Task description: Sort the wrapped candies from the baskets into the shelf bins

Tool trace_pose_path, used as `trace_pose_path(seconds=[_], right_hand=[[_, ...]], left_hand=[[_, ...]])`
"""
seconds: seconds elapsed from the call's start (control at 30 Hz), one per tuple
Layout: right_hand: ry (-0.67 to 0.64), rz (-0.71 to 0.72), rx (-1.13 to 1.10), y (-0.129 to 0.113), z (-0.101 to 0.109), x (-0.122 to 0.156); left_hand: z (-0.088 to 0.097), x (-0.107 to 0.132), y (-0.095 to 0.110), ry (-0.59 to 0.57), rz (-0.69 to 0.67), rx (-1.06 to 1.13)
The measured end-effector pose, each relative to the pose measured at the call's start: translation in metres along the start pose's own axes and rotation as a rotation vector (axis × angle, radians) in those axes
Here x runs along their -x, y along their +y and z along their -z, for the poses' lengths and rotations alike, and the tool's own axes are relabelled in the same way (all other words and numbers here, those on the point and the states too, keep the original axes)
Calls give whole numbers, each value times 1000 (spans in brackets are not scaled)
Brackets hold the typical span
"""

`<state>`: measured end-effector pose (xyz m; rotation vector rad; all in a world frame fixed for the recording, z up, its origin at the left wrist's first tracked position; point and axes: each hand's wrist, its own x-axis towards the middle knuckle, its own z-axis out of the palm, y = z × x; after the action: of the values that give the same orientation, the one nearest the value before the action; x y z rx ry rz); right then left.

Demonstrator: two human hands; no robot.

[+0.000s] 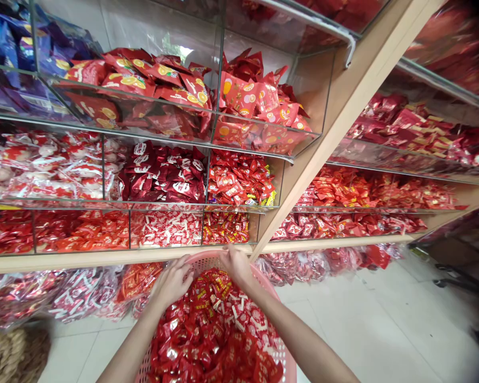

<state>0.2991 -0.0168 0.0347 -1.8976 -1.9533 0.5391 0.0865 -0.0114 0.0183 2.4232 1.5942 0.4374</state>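
Observation:
A pink plastic basket with a perforated wall is in front of me, heaped with red wrapped candies and some red-and-white ones. My left hand lies over its far left rim, fingers bent inward across the edge. At the far rim, my right hand is closed around the edge; its fingertips are partly hidden. Just beyond the basket are the lowest shelf compartments, one with small red-and-yellow candies and one with red-and-white candies.
A wooden shelf edge runs behind the basket, meeting a slanting wooden upright. Clear dividers separate the packets above, including orange-printed red packets. Plastic bags of candy lie below on the tiled floor. A brown sack stands at left.

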Motion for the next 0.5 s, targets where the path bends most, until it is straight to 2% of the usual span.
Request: trace_pose_path(seconds=[0.13,0.17,0.23,0.33,0.5], right_hand=[[141,-39,96,4,39,-49],[119,-82,142,4,44,-61],[-8,-216,200,3,46,-83],[-194,-384,245,0,41,-105],[-285,-428,277,3,32,-122]], left_hand=[[0,0,1,3,-1,18],[0,0,2,13,-1,26],[-1,1,1,30,-6,35],[-1,2,0,43,-16,35],[0,2,-1,43,-19,26]])
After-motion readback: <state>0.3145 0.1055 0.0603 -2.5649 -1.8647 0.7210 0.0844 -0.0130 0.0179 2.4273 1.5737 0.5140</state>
